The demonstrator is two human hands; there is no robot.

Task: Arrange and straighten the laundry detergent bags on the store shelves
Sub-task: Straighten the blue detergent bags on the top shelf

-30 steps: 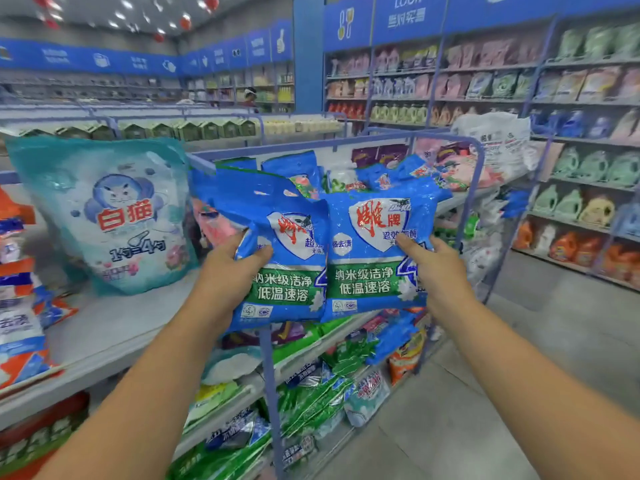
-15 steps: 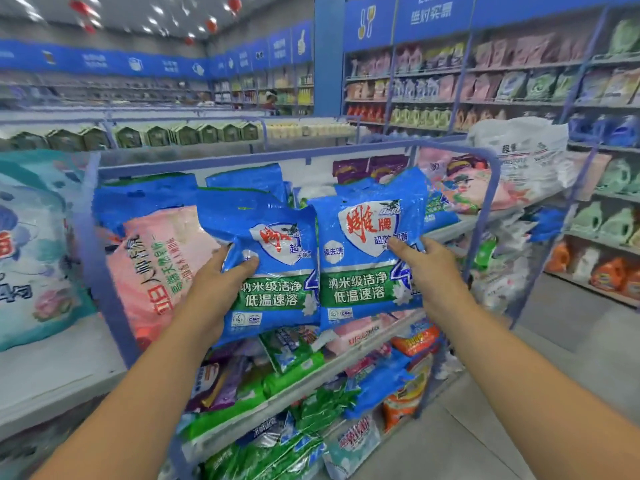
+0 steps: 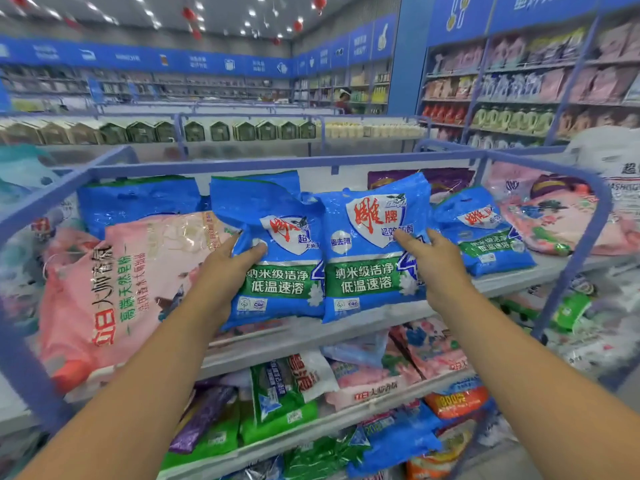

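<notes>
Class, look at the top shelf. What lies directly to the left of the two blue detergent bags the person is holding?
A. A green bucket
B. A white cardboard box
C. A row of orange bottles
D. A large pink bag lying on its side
D: a large pink bag lies sideways, its print rotated, beside the blue bag in the left hand.

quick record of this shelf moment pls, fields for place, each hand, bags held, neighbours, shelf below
place: store aisle, blue-framed shelf rack
left hand: left hand grips the left blue bag by its left edge
right hand: right hand grips the right blue bag by its right edge
bags held: two matching blue bags, upright, side by side, edges touching, bottoms at the top shelf's front
left neighbour: large pink bag, turned sideways
right neighbour: third blue bag, leaning back
shelf below: mixed green, pink and blue bags, untidy
</notes>
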